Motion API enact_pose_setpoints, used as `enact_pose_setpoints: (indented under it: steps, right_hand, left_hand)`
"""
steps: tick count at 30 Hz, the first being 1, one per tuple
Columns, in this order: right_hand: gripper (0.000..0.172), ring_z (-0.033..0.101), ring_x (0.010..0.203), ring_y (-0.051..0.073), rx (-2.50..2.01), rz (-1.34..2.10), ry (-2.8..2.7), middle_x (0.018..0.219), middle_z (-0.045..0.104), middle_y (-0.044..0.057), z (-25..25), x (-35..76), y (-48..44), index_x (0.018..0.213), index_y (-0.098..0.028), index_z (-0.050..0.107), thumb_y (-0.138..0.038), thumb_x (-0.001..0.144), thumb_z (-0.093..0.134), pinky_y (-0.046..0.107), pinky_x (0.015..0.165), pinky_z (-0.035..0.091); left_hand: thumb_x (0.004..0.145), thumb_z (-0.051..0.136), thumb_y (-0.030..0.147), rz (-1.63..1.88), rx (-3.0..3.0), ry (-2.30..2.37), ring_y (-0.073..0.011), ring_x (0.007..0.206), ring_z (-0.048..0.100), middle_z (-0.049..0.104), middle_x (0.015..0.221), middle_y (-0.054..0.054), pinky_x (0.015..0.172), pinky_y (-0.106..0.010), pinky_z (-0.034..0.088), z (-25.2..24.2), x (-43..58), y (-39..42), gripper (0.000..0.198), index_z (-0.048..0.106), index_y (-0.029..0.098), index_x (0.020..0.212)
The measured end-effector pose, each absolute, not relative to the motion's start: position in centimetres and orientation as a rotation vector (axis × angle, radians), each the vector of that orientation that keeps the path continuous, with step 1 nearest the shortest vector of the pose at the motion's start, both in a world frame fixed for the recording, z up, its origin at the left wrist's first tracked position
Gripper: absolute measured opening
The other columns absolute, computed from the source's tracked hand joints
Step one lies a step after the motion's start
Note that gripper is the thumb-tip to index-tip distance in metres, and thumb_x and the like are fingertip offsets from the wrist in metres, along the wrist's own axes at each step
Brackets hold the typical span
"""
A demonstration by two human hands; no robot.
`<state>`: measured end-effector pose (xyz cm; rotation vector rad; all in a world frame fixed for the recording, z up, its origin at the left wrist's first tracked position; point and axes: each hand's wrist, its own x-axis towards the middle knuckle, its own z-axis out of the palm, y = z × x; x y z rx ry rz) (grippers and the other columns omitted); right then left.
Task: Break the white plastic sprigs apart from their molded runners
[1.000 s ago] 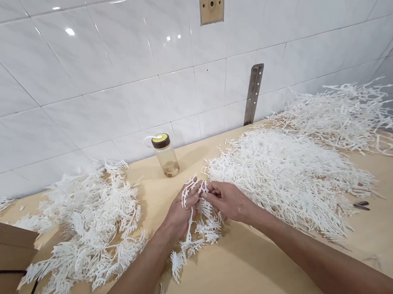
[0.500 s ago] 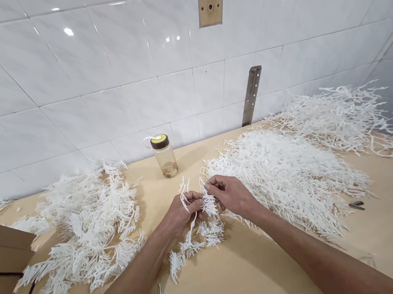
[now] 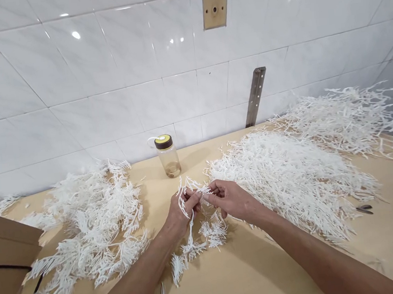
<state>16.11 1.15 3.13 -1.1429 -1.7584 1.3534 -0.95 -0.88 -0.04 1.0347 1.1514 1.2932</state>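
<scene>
White branching strands, like bare artificial plant sprigs, lie all around my hands. My left hand [image 3: 185, 210] is closed in a pinch on a white branched sprig [image 3: 192, 231], whose stem hangs down to fringed tufts on the table. Forked twigs stick up above my left fingers. Close on its right, my right hand [image 3: 230, 198] pinches the white twigs at the fingertips, nearly touching my left thumb. Exactly where the pieces join is hidden by my fingers. Below the hands, a fringed tuft [image 3: 214, 231] rests on the tabletop [image 3: 259, 271].
Heaps of white sprigs lie at left [image 3: 91, 219] and right [image 3: 290, 174], with longer strands [image 3: 351, 116] behind. A lidded bottle [image 3: 169, 157] stands near the tiled wall. Small snips [image 3: 364, 209] lie at right; a cardboard box [image 3: 8, 260] at left. A metal bracket [image 3: 256, 96] leans upright.
The fringed tuft that hung at my right fingertips has turned sideways toward my left fingers. My hands are slightly closer together. The whole view has shifted slightly.
</scene>
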Motion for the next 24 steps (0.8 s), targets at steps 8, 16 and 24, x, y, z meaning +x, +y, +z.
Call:
enact_pose_setpoints:
  steps: [8, 16, 24]
  right_hand:
    - [0.020, 0.057, 0.041, 0.009, -1.168, 1.328, -1.810, 0.063, 0.056, -0.005, 2.9, 16.2, 1.6, 0.078, -0.018, 0.058, -0.037, 0.084, 0.057, 0.021, 0.042, 0.044]
    - [0.019, 0.057, 0.042, 0.009, -1.130, 1.345, -1.865, 0.066, 0.057, -0.004, 3.2, 16.3, 1.2, 0.084, -0.018, 0.063, -0.037, 0.084, 0.059, 0.022, 0.045, 0.046]
    - [0.018, 0.054, 0.043, 0.008, -1.144, 1.330, -1.658, 0.068, 0.058, -0.003, 3.0, 15.9, 1.6, 0.088, -0.017, 0.063, -0.033, 0.080, 0.065, 0.023, 0.041, 0.049]
  left_hand:
    - [0.060, 0.081, 0.025, 1.197, 0.893, 0.909, -0.0069, 0.044, 0.047, 0.056, 0.064, 0.004, 0.033, -0.017, 0.024, 1.0, -1.5, -1.1, 0.041, 0.058, 0.017, 0.093]
    - [0.073, 0.074, 0.046, 1.211, 0.956, 1.090, -0.0076, 0.044, 0.044, 0.051, 0.052, 0.003, 0.039, -0.019, 0.029, 1.1, -1.4, -1.1, 0.036, 0.055, 0.016, 0.072]
    - [0.076, 0.071, 0.048, 1.307, 0.964, 1.167, -0.0072, 0.041, 0.040, 0.047, 0.049, 0.006, 0.039, -0.019, 0.024, 1.0, -1.4, -1.0, 0.035, 0.053, 0.019, 0.076]
